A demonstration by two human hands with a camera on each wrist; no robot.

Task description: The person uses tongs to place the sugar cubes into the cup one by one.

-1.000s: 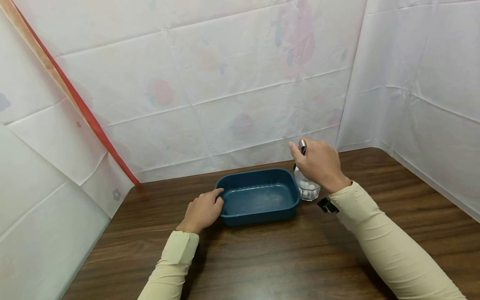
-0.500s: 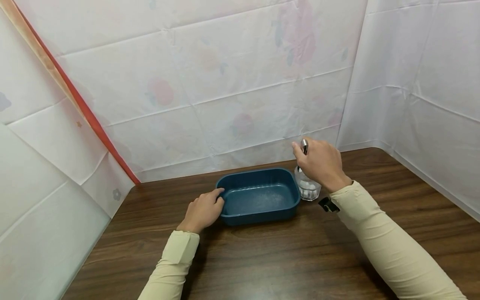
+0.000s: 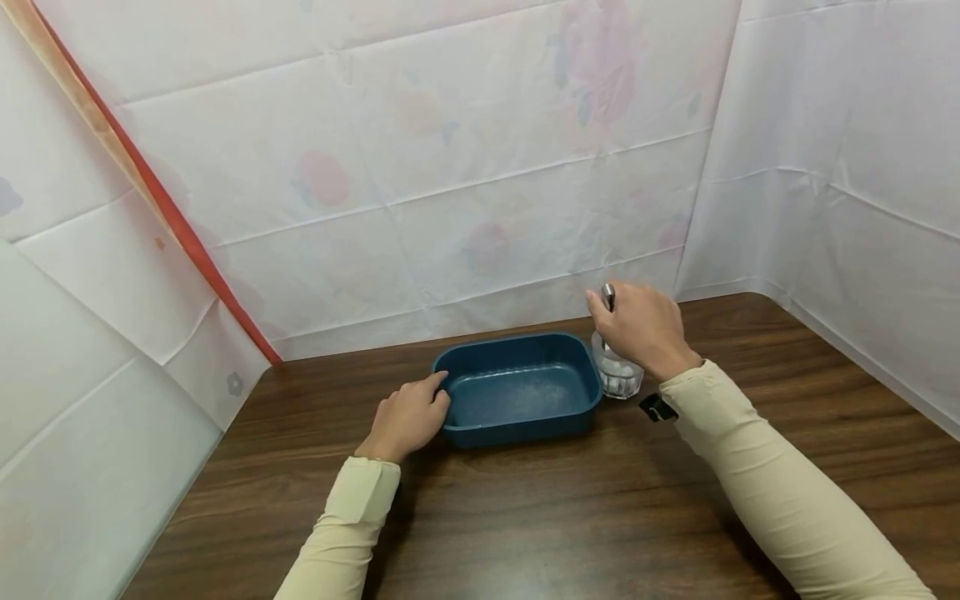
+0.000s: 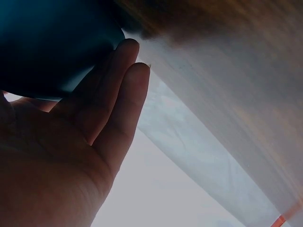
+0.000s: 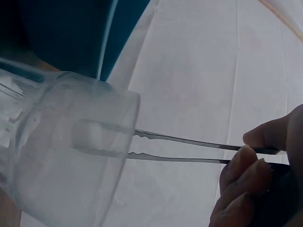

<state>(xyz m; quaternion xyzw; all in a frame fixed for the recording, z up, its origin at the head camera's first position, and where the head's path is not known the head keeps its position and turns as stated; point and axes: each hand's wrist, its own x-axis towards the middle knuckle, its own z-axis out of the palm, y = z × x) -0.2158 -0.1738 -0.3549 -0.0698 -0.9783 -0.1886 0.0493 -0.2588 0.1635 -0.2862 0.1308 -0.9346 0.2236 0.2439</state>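
My left hand (image 3: 405,418) grips the left end of a dark blue rectangular basin (image 3: 522,430), thumb and index finger over its rim. In the left wrist view, two fingers (image 4: 124,101) lie along the basin's outer wall. Right of the basin stands a clear faceted glass (image 3: 621,383) with small white lumps in its lower part. My right hand (image 3: 637,327) holds metal tongs (image 5: 184,140) between thumb and fingers, above the glass. The tongs' tips reach inside the glass, around a white lump (image 5: 94,137) seen blurred through its frosty wall.
Both things stand on a brown wood-grain table (image 3: 480,517), near its back edge. A pale patterned cloth (image 3: 420,208) hangs close behind, and more cloth borders both sides. A red strip (image 3: 202,254) runs down the left corner.
My right hand has shifted slightly right, and the tongs have swung from the glass's left edge to inside its mouth. My left hand stays on the basin.
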